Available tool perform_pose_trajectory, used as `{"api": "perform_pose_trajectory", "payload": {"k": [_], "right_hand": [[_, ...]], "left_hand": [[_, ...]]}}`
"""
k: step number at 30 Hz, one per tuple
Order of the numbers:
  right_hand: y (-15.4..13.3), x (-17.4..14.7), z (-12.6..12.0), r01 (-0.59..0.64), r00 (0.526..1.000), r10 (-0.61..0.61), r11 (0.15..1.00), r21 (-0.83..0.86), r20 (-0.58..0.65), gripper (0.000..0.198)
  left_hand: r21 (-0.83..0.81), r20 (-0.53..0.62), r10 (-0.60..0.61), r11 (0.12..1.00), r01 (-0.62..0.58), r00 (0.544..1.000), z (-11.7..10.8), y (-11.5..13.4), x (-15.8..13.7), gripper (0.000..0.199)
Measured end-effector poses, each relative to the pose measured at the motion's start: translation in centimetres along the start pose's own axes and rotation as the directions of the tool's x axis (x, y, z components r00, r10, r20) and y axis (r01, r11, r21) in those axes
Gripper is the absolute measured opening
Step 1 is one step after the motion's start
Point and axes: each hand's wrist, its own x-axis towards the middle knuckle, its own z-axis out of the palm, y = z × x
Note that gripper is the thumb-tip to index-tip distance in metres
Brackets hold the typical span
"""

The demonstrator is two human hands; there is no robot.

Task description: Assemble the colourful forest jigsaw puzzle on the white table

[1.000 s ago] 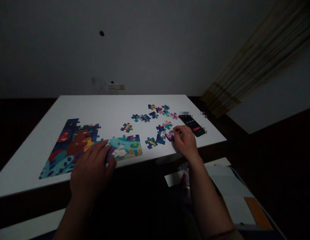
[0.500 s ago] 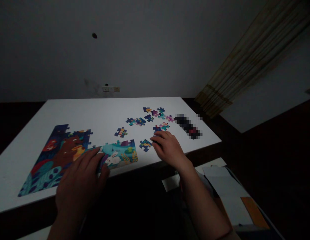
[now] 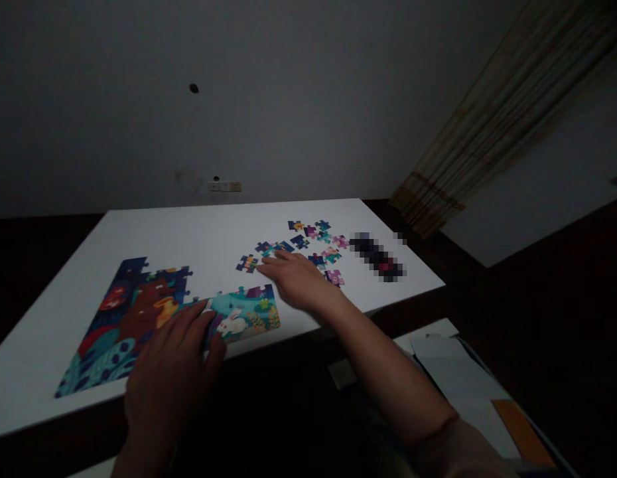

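Observation:
My left hand rests flat on the joined part of a jigsaw puzzle, fingers stretched out, covering its lower middle. The joined part shows a brown bear and, on its right arm, a white rabbit. My right hand is open over the loose pieces, its fingers reaching left. Its fingertips are close to a puzzle piece with orange and green on dark blue; whether they touch it I cannot tell. Blue pieces lie just beyond the fingers, and a pink piece lies beside the wrist.
Several more loose pieces are scattered toward the back right of the white table. A dark pixelated item lies near the table's right edge. Below right, papers sit on a lower surface. A wall with sockets stands behind.
My right hand has moved left and away from me, uncovering the pink piece. A blue and yellow piece that lay left of it is now out of sight. My left hand stays on the puzzle.

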Motion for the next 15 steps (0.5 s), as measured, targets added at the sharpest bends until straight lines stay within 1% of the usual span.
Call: {"api": "perform_pose_trajectory", "payload": {"k": [3, 6, 8, 10, 12, 15], "right_hand": [[0.3, -1.0, -0.8, -0.054, 0.997, 0.054, 0.999, -0.008, -0.058, 0.047], [-0.1, -3.7, -1.9, -0.042, 0.994, 0.048, 0.997, 0.060, -0.099, 0.042], [-0.3, -5.7, -2.1, -0.032, 0.995, 0.042, 0.994, 0.108, -0.089, 0.036], [-0.2, -7.2, -2.0, -0.040, 0.997, 0.048, 0.992, 0.122, -0.067, 0.031], [0.4, -7.8, -1.7, -0.070, 0.994, 0.078, 0.992, 0.107, -0.071, 0.028], [2.4, -6.8, -1.7, -0.102, 0.987, 0.112, 0.991, 0.088, -0.114, 0.027]], "left_hand": [[-0.013, -0.007, 0.008, 1.000, -0.008, 1.000, 0.1, -0.1, 0.0, 0.034], [-0.004, -0.020, 0.014, 1.000, -0.014, 1.000, 0.4, -0.3, -0.1, 0.035], [-0.006, -0.033, 0.027, 1.000, -0.027, 0.999, 0.7, -0.4, -0.1, 0.036], [-0.008, -0.042, 0.029, 1.000, -0.030, 0.999, 0.9, -0.5, -0.1, 0.037], [-0.007, -0.050, 0.023, 1.000, -0.023, 0.998, 1.0, -0.6, -0.1, 0.037], [-0.007, -0.057, 0.013, 1.000, -0.013, 0.998, 1.2, -0.7, -0.1, 0.037]]}}
